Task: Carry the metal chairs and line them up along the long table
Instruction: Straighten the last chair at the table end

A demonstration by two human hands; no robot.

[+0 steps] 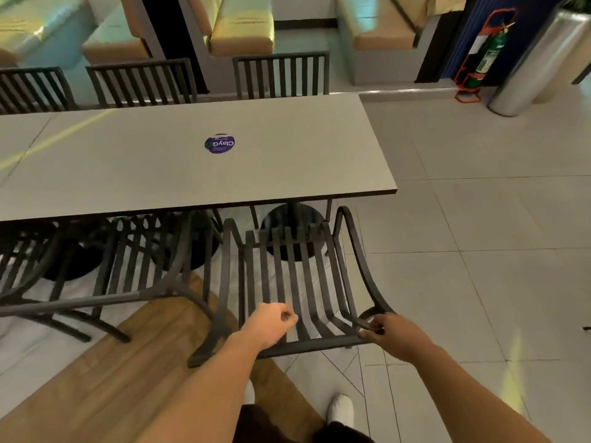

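Item: black slatted metal chair (297, 282), at the near right end of the long table (192, 161), seat front tucked under the table edge, backrest toward the viewer. Further chairs stand to its left and along the far side. Right hand (388, 330): fingers curled round the backrest's right top corner, gripping it. Left hand (271, 321): loosely fisted above the top rail, holding nothing. Purple round sticker (220, 144) on tabletop.

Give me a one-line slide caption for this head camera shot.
Right hand grips the black metal chair at its back corner, left hand curled above the slats, beside the long table.
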